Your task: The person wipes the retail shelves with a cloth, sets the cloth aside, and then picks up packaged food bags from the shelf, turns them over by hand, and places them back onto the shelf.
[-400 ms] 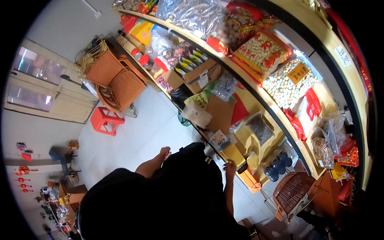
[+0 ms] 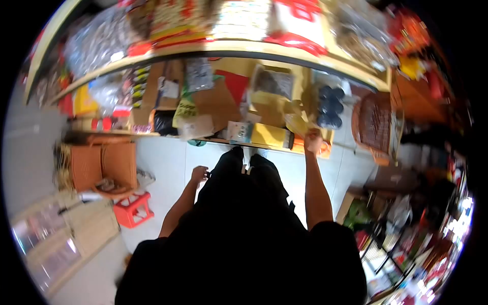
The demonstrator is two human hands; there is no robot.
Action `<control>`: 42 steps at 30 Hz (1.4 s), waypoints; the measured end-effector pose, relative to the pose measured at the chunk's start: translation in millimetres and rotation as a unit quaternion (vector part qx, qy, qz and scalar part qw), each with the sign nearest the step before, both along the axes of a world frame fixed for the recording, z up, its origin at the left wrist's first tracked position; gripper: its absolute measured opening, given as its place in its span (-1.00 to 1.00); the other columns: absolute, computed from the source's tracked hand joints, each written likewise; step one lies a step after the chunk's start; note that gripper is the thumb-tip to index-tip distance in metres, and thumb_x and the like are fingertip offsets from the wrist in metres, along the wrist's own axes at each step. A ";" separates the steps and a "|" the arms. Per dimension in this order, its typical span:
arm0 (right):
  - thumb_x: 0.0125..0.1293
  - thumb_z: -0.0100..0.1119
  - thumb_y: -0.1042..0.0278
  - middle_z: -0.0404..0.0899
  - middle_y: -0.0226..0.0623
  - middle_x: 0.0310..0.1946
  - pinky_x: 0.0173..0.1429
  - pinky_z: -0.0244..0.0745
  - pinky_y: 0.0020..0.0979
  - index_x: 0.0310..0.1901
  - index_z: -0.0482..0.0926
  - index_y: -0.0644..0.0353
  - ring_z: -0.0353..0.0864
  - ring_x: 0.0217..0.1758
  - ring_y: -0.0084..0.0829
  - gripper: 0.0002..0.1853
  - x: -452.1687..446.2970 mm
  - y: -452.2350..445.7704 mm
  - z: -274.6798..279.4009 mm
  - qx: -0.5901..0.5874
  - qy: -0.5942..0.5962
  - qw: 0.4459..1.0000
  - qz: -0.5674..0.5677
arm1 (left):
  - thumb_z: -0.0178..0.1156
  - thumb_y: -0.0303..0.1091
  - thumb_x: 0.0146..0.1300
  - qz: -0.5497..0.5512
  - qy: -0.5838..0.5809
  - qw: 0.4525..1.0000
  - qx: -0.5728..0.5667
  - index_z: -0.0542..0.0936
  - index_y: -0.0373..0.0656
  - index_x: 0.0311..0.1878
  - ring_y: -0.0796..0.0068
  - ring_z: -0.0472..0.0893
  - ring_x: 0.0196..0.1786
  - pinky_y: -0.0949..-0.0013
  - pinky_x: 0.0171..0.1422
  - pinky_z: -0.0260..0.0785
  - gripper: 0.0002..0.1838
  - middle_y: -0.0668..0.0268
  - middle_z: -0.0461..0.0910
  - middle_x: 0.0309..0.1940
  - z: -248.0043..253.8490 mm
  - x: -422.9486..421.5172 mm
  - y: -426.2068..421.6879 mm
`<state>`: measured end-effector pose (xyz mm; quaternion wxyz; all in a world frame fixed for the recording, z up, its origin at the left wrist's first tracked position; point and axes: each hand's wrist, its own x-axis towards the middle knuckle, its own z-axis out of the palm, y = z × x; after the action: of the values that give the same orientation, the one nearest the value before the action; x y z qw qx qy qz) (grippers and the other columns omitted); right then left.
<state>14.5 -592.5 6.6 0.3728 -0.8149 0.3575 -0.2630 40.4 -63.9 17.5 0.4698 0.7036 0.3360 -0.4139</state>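
My left hand (image 2: 199, 174) hangs beside my left thigh, above the tiled floor, with its fingers curled. A small dark bit shows at its fingertips, too small to name. My right hand (image 2: 313, 141) reaches to the right end of the lower shelf, over an orange box (image 2: 301, 144) at the front edge. Motion blurs its fingers, so I cannot tell whether they grip anything. Close to it lie a clear bag with yellowish contents (image 2: 295, 123) and a yellow box (image 2: 268, 135). Dark round-topped containers (image 2: 330, 105) stand just beyond it.
Packed bags fill the upper shelf (image 2: 223, 48). Cardboard boxes (image 2: 165, 89) and a brown cardboard piece (image 2: 217, 104) lie on the lower shelf. At left are a wicker chair (image 2: 101, 165) and a red stool (image 2: 133, 210); at right, a brown wicker chair (image 2: 375, 122) and cluttered goods.
My view has turned, so the shelves now run across the top. My right arm is stretched forward, with the hand over the lower shelf's edge. My left hand stays low by my leg.
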 end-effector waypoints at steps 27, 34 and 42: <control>-0.03 0.05 0.61 0.47 -0.16 -0.47 -0.19 0.38 -0.19 -0.12 0.53 0.23 0.45 -0.32 -0.13 -0.65 -25.5 21.7 33.9 0.030 0.004 0.999 0.038 | -0.01 -0.30 0.25 -0.202 -0.028 0.978 -0.048 0.52 -0.20 0.01 0.44 0.58 -0.32 0.43 -0.22 0.44 -0.68 0.25 0.59 -0.30 56.6 66.2 -110.9; -0.01 0.08 0.58 0.48 -0.13 -0.31 -0.09 0.41 -0.21 -0.02 0.47 0.21 0.46 -0.23 -0.12 -0.58 -28.7 22.5 44.2 0.112 0.006 0.993 0.024 | 0.03 -0.28 0.24 -0.230 -0.084 0.968 -0.051 0.61 -0.20 -0.13 0.50 0.54 -0.40 0.44 -0.35 0.35 -0.74 0.28 0.59 -0.40 24.4 60.9 -103.7; 0.03 0.11 0.61 0.49 -0.20 -0.29 -0.11 0.42 -0.34 -0.09 0.47 0.23 0.48 -0.24 -0.28 -0.67 -46.1 31.8 78.5 0.118 -0.004 0.992 0.033 | 0.01 -0.17 0.23 -0.366 -0.156 0.917 -0.035 0.65 -0.22 -0.32 0.45 0.53 -0.49 0.35 -0.42 0.33 -0.67 0.28 0.58 -0.55 -5.9 65.9 -104.4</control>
<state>-31.6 -560.7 85.0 0.4764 -0.7754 0.3578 -0.2093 106.4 -168.2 11.5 0.3565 0.8164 -0.0371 -0.4528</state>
